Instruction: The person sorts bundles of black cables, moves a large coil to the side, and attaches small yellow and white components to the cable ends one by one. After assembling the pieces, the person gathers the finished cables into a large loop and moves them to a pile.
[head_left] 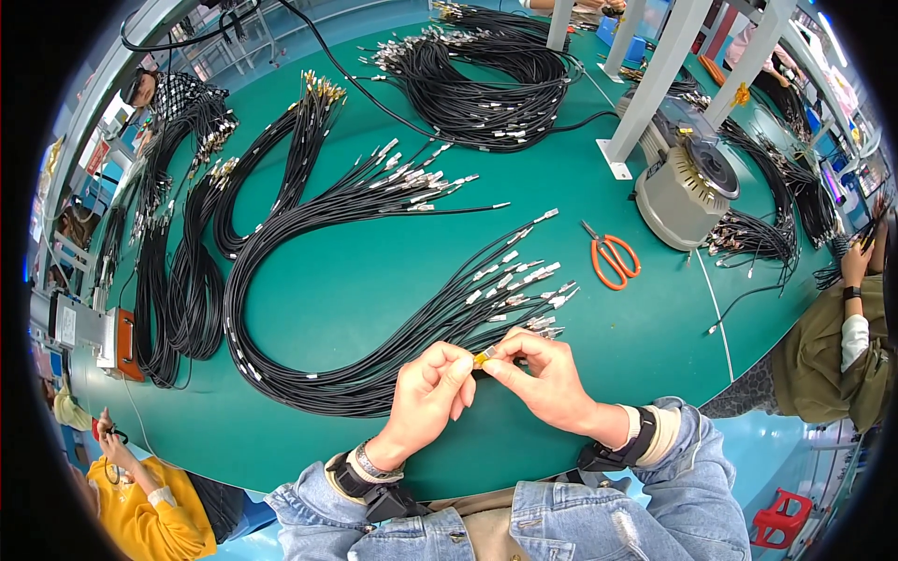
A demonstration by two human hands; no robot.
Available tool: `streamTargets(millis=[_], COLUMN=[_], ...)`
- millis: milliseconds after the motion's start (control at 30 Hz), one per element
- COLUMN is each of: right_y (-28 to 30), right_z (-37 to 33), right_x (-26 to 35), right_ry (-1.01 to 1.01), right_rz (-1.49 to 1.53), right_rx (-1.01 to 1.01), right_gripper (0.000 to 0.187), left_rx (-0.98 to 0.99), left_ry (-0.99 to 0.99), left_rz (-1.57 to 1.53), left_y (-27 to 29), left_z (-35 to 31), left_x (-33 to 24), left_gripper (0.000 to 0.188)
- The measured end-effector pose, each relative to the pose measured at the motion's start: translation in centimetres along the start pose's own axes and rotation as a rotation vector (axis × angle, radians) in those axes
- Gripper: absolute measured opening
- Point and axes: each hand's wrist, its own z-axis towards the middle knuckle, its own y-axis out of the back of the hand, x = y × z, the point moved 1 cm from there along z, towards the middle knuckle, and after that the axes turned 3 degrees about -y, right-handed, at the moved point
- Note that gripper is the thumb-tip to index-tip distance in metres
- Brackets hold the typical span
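Yellow fitting found pinched between my left grip and right grip, apparently unfinished; white-tipped black cables lie ahead and leftward, though which are complete I cannot tell.

A green table fills the middle, a thin pale seam crossing its right side, with grey posts standing at far right. Pale blue floor shows beyond its edges, a red stool sits near right, and a white strip light glows at far right
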Motion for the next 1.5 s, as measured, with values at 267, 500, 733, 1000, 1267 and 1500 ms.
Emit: streamTargets(millis=[267,500,733,1000,1267,1500], right_y=[0.1,0.4,-0.5,0.2,0.4,1.7], right_z=[0.1,0.6,0.3,0.8,0.9,1.6], right_x=[-0.1,-0.5,0.6,-0.2,-0.1,1.7], right_ry=[0.037,-0.02,0.117,0.154,0.165,-0.005], right_rz=[0.006,0.127,0.174,-0.015,0.014,0.039], right_rx=[0.008,0.091,0.005,0.087,0.156,0.175], right_gripper=[0.006,0.009,0.013,0.013,0.01,0.012], left_rx=[0.143,0.23,0.118,0.185,0.346,0.26], left_ry=[0.086,0.099,0.127,0.136,0.237,0.132], left_rz=[0.008,0.014,-0.092,-0.01,-0.079,-0.104], left_y=[0.6,0.7,0.7,0.4,1.3,1.2], left_z=[0.3,0.3,0.4,0.5,0.9,0.9], left_x=[-0.6,-1.0,-1.0,-0.8,-0.6,-0.4], left_gripper=[0.021,0.022,0.022,0.024,0.024,0.023])
